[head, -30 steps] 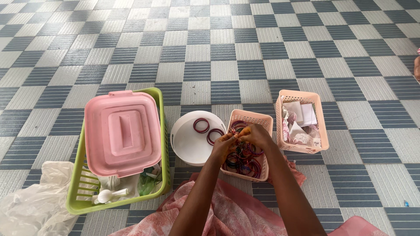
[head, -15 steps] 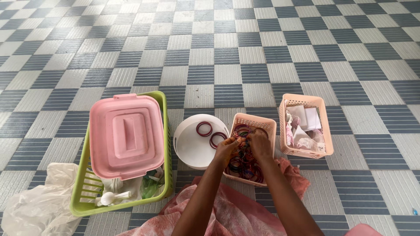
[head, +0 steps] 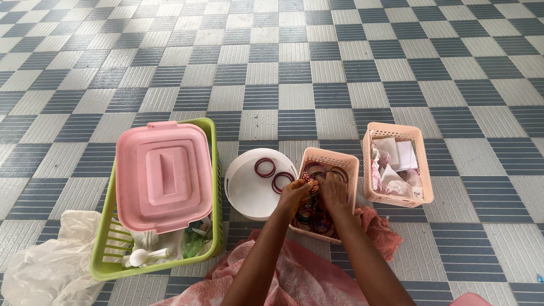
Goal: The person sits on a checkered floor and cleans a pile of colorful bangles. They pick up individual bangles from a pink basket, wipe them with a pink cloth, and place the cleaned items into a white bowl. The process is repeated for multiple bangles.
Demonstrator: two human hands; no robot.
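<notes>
- Centrally, both hands work over a small peach basket (head: 340, 159) full of bangles (head: 309, 215), at 6 o'clock in the view.
- Left hand (head: 294, 194): fingertips pinched on a few thin bangles at the basket's left rim; a beaded reddish one (head: 310, 180) shows just above the thumb.
- Right hand (head: 334, 191): fingers curled down into the basket, touching the bangle pile; whether it actually grips one, cannot tell.
- The two hands are just beside each other, nearly touching.
- White round bowl (head: 245, 195) sits at 9 o'clock of the basket, touching or almost touching it; two dark red bangles (head: 272, 174) lie inside, near its upper right.
- Second peach basket (head: 398, 130) at 3 o'clock, holding folded papers and pale wrappers.
- Green basket (head: 208, 170) farther out at 9 o'clock, with a pink rectangular lid (head: 161, 174) resting tilted on top and a white spoon (head: 141, 256) at its near end.
- Crumpled clear plastic bag (head: 45, 266) at 8 o'clock.
- Pink patterned cloth (head: 300, 277) under the forearms; blue and grey checked floor tiles (head: 283, 68) all round.
</notes>
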